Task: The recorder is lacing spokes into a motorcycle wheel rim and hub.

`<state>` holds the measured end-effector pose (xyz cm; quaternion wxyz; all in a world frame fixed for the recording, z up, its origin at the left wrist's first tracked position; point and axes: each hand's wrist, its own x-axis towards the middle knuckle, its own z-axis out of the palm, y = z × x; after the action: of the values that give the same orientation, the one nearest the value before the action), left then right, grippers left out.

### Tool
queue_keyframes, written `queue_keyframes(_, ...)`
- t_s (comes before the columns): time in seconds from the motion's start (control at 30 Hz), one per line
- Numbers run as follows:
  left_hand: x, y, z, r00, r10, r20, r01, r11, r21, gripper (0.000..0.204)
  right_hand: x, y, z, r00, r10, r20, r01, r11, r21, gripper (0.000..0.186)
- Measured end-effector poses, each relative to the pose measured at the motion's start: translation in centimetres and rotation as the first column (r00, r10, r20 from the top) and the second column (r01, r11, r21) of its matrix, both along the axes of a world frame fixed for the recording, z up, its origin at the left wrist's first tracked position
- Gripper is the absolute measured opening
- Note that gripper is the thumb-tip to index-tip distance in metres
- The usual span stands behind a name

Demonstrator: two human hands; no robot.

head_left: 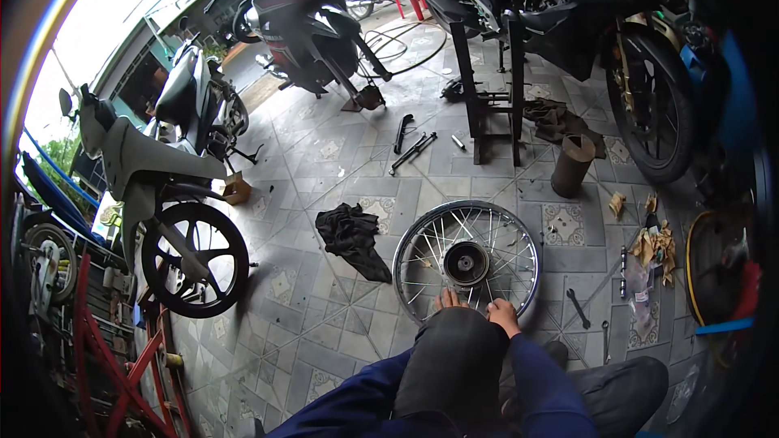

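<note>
Lying flat on the grey tiled floor just before the person's knees, the spoked wheel showed a smooth, shiny metal rim, thin straight spokes and a dark, round, hollow-faced hub at its centre. The left hand reached in below the hub with its fingers stretched out and not closed on anything visible, its lower part hidden by a knee in dark, matte cloth. The right hand sat at the rim's near side, fingers bent; whether it pinched a spoke could not be told. That knee also blocked the wheel's nearest edge. Left of the wheel lay a limp, wrinkled black rag; to its right, a hard, slim wrench, crumpled brown paper and a clear plastic bag. Beyond stood a rusty, rough-skinned cylinder and an upright black metal frame, with slender metal rods on the tiles nearby. Parked motorcycles, one with a black five-spoke wheel, hemmed in the floor.
</note>
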<state>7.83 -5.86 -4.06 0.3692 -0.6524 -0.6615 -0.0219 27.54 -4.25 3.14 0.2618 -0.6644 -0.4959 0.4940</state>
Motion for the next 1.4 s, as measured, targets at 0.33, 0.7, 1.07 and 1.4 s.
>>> queue_keyframes(0.33,-3.6,3.3,3.9,0.822,0.252,0.511,0.210,0.701,-0.682,0.022,0.9,0.1,-3.1,0.960,-0.133,-0.245,0.076,0.970,-0.230,0.024)
queue_keyframes(0.7,3.3,1.9,5.6,-0.599,0.630,0.494,0.485,0.777,-0.403,0.043,1.2,0.9,-0.2,0.922,-0.165,-0.349,0.032,0.933,-0.357,0.025)
queue_keyframes(1.07,4.4,3.3,3.8,-0.280,0.804,0.525,0.449,0.593,-0.669,0.028,0.0,2.1,1.8,0.952,-0.146,-0.268,0.011,0.893,-0.450,0.020)
queue_keyframes(1.4,3.4,2.7,5.0,-0.946,0.227,0.230,0.152,0.941,-0.302,0.048,-2.7,4.3,-1.3,0.422,-0.589,-0.690,-0.043,0.747,-0.663,0.004)
